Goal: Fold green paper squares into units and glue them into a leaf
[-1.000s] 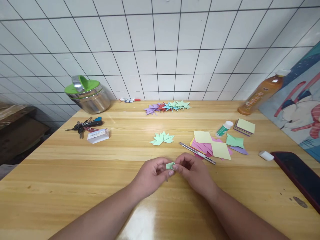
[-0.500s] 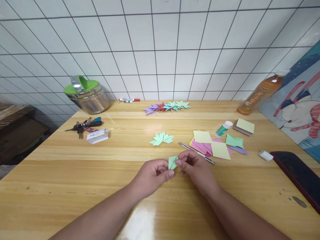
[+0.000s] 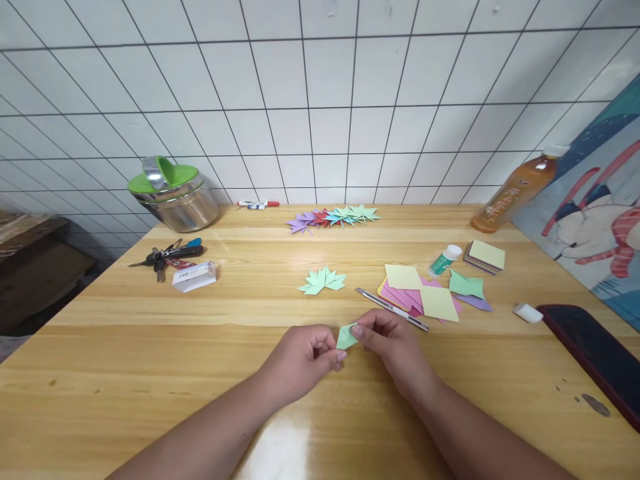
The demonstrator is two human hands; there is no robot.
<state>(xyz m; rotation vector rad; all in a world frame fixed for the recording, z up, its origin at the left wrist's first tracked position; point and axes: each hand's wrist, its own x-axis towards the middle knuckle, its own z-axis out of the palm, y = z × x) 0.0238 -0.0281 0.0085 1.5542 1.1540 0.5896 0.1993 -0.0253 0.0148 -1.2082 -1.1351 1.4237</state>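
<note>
A small folded piece of light green paper (image 3: 345, 338) is held between my two hands above the wooden table. My left hand (image 3: 306, 357) grips its left side, fingers curled under and thumb at the lower edge. The thumb of my right hand (image 3: 393, 343) presses on its upper right corner, with the fingers behind it hidden. Just beyond lies a fan-shaped green folded paper piece (image 3: 324, 280). To the right of that, a utility knife (image 3: 393, 309) rests slantwise beside pink and pale yellow paper sheets (image 3: 440, 304).
Along the wall lie joined purple, red, blue and green folded pieces (image 3: 333, 217) and a marker (image 3: 259, 204). A glue stick (image 3: 445, 261), paper stack (image 3: 485, 257), bottle (image 3: 517, 190), white cap (image 3: 528, 313) and phone (image 3: 595, 360) are on the right. Keys (image 3: 167, 256) and a steel pot (image 3: 175, 197) stand left.
The green paper has been turned and tilted in my fingers, with my right thumb now further over it. Both hands sit slightly lower in view.
</note>
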